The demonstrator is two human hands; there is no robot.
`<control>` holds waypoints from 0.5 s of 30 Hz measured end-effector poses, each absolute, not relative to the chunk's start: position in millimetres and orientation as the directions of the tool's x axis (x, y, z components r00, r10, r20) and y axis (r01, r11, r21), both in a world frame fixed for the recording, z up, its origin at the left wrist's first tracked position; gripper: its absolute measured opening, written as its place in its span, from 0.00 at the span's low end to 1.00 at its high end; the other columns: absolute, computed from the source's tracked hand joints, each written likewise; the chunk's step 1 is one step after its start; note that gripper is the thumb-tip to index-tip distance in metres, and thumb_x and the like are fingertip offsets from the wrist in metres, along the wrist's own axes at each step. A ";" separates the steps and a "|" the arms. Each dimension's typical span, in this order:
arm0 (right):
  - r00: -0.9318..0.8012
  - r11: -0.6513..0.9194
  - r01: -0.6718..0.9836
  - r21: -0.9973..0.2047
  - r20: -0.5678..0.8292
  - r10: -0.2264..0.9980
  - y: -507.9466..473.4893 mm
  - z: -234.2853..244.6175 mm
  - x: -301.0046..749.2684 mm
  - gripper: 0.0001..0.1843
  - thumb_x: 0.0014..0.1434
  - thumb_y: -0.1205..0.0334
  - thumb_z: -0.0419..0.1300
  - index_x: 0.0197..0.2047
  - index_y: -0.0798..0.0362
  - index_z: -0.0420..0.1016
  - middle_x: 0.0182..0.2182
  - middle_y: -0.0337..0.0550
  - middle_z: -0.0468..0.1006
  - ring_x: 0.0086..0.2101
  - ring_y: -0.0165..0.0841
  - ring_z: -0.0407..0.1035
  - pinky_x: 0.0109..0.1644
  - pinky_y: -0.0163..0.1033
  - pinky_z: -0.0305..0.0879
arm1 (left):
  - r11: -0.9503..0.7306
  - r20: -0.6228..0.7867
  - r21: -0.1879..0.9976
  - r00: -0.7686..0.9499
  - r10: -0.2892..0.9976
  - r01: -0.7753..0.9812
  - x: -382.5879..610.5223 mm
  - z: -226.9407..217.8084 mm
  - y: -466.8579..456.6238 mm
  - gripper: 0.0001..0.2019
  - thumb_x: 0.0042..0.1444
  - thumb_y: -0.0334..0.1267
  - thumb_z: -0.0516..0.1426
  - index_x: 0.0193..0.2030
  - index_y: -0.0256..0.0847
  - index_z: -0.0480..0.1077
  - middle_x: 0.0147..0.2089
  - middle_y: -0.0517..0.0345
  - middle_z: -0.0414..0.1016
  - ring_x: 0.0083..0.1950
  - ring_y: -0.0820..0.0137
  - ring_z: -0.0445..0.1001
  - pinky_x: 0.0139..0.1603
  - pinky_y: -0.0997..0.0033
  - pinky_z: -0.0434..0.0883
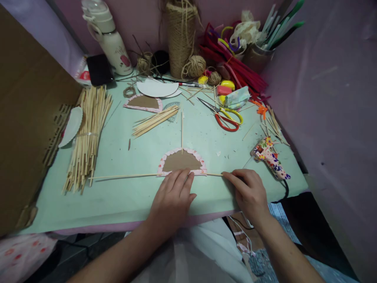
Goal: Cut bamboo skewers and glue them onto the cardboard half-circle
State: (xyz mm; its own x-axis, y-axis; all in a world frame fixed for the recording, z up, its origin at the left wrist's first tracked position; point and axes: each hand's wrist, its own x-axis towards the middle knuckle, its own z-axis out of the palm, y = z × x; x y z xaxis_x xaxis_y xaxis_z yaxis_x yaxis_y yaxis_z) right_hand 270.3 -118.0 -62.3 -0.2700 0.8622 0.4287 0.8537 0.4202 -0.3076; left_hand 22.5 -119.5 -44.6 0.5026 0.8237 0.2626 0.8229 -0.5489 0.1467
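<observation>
A half-round cardboard piece [182,160] with a pink patterned fabric edge lies flat near the table's front. One thin wooden stick [182,129] points away from its curved top. Sticks also reach out along its straight edge, a long left one [126,176] and a short right one [214,174]. My left hand [173,196] lies with fingers stretched over the lower edge of the piece, pressing on it. My right hand [247,190] pinches the outer end of the right stick between thumb and forefinger.
A flowered glue gun [271,157] lies at right, its cord over the edge. Scissors [225,118], loose skewers [156,120] and another half-round piece [143,103] lie farther back. A skewer bundle [88,137] is at left beside a cardboard box [26,110]; a bottle [110,43] and twine spool [179,39] stand behind.
</observation>
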 end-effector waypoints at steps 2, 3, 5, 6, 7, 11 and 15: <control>-0.265 0.418 0.856 -0.306 0.434 0.861 -118.1 -62.7 270.3 0.17 0.63 0.73 0.51 0.47 0.52 0.78 0.36 0.48 0.74 0.38 0.37 0.65 0.40 0.44 0.62 | -0.554 0.267 0.144 0.507 0.819 0.820 22.5 -44.7 -119.5 0.21 0.62 0.39 0.53 0.60 0.31 0.64 0.59 0.44 0.70 0.60 0.57 0.66 0.61 0.56 0.64; -0.263 0.416 0.856 -0.307 0.434 0.861 -118.2 -62.9 270.2 0.17 0.63 0.72 0.51 0.47 0.52 0.78 0.36 0.48 0.74 0.38 0.37 0.65 0.40 0.44 0.62 | -0.556 0.269 0.143 0.509 0.818 0.819 22.4 -44.7 -119.5 0.21 0.62 0.39 0.53 0.60 0.31 0.64 0.59 0.44 0.70 0.60 0.57 0.66 0.61 0.55 0.64; -0.262 0.414 0.857 -0.308 0.433 0.863 -118.2 -62.9 270.0 0.17 0.63 0.71 0.50 0.47 0.51 0.79 0.36 0.47 0.74 0.37 0.37 0.65 0.40 0.44 0.61 | -0.556 0.267 0.145 0.509 0.819 0.819 22.1 -44.7 -119.5 0.21 0.62 0.39 0.53 0.60 0.31 0.64 0.59 0.44 0.70 0.60 0.57 0.65 0.62 0.55 0.64; -0.262 0.414 0.857 -0.306 0.432 0.863 -118.1 -62.7 269.8 0.17 0.63 0.71 0.50 0.47 0.51 0.79 0.36 0.47 0.74 0.37 0.37 0.66 0.39 0.44 0.61 | -0.554 0.263 0.148 0.508 0.821 0.819 22.0 -44.6 -119.5 0.21 0.62 0.39 0.53 0.60 0.31 0.64 0.59 0.44 0.70 0.60 0.58 0.65 0.62 0.55 0.64; -0.263 0.414 0.858 -0.304 0.433 0.862 -117.9 -62.3 269.7 0.17 0.63 0.71 0.50 0.47 0.51 0.79 0.36 0.48 0.74 0.37 0.37 0.66 0.39 0.44 0.61 | -0.551 0.257 0.152 0.506 0.823 0.820 21.8 -44.4 -119.5 0.22 0.62 0.39 0.53 0.61 0.31 0.64 0.60 0.45 0.69 0.60 0.58 0.65 0.62 0.55 0.64; -0.269 0.418 0.863 -0.284 0.444 0.855 -116.9 -59.7 269.1 0.16 0.63 0.72 0.51 0.48 0.52 0.77 0.37 0.49 0.75 0.38 0.38 0.67 0.41 0.45 0.61 | -0.550 0.253 0.157 0.505 0.825 0.820 21.8 -43.8 -119.9 0.22 0.62 0.39 0.53 0.61 0.32 0.64 0.60 0.45 0.69 0.60 0.57 0.65 0.62 0.56 0.63; -0.290 0.432 0.860 -0.272 0.436 0.852 -116.1 -58.0 267.4 0.18 0.63 0.71 0.52 0.55 0.50 0.71 0.41 0.49 0.75 0.42 0.39 0.67 0.45 0.47 0.61 | -0.547 0.257 0.152 0.501 0.826 0.823 22.1 -44.0 -119.9 0.21 0.63 0.39 0.52 0.61 0.32 0.64 0.60 0.44 0.69 0.60 0.57 0.65 0.62 0.55 0.64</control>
